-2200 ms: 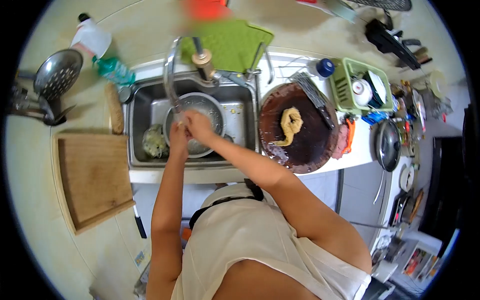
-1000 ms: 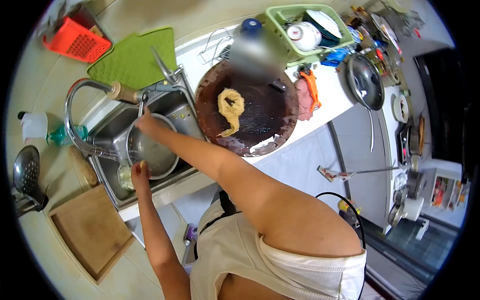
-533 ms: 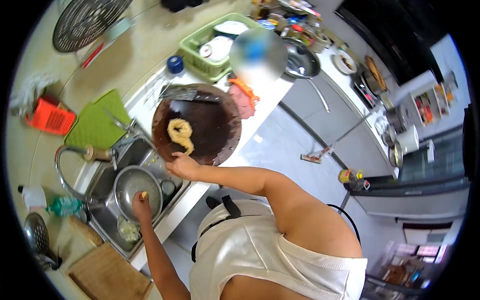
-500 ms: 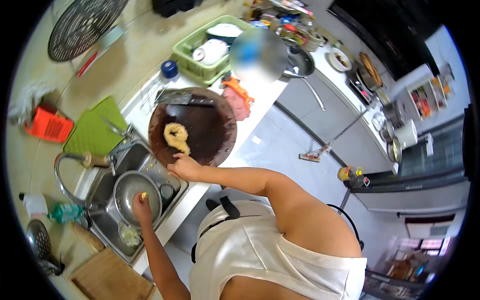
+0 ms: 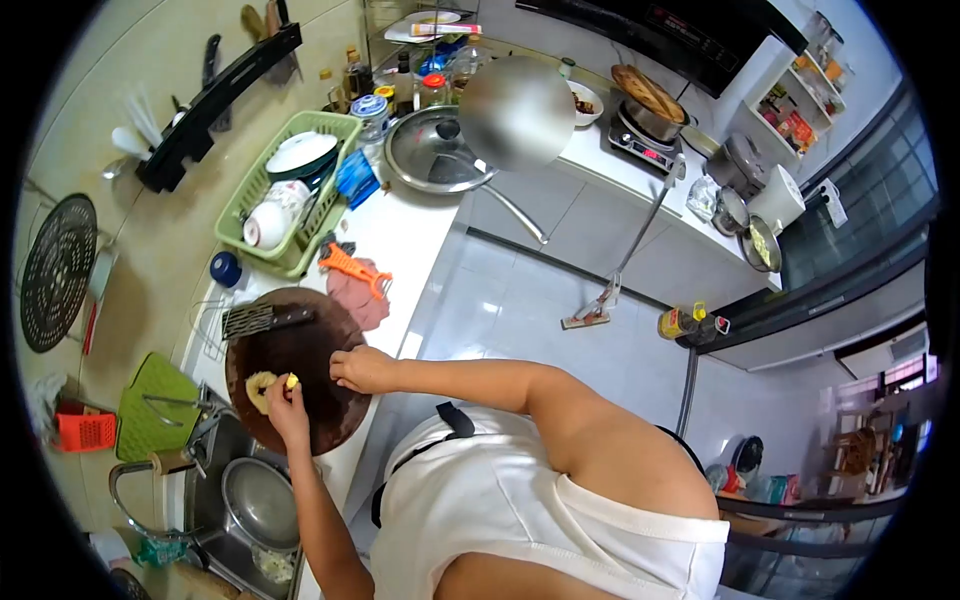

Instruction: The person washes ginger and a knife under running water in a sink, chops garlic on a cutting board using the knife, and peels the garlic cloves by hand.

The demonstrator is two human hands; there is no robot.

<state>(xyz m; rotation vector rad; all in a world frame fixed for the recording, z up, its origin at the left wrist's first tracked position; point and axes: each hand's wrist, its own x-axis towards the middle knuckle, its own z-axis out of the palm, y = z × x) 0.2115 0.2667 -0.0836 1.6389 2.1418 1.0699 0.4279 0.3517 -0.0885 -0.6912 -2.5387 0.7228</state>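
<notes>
My left hand (image 5: pixel 287 412) pinches a small yellow piece (image 5: pixel 292 382) above the round dark brown chopping board (image 5: pixel 305 360). Just left of those fingers, a beige ring-shaped piece (image 5: pixel 258 393) lies on the board, partly covered by the hand. My right hand (image 5: pixel 362 369) is over the board's right edge with its fingers curled together; anything inside them is hidden. A dark-handled tool with a broad striped-looking blade (image 5: pixel 248 321) rests on the far part of the board.
The sink (image 5: pixel 213 500) with a metal bowl (image 5: pixel 262 500) is at the near left. Behind the board are a pink cloth (image 5: pixel 358 300), an orange peeler (image 5: pixel 352 268), a green dish rack (image 5: pixel 235 225) and a lidded pan (image 5: pixel 425 160). A mop (image 5: pixel 605 300) stands on the floor.
My left hand has moved from over the sink bowl to the board, still pinching the yellow piece. My right hand has shifted from the board's near edge to its right edge. The view has turned.
</notes>
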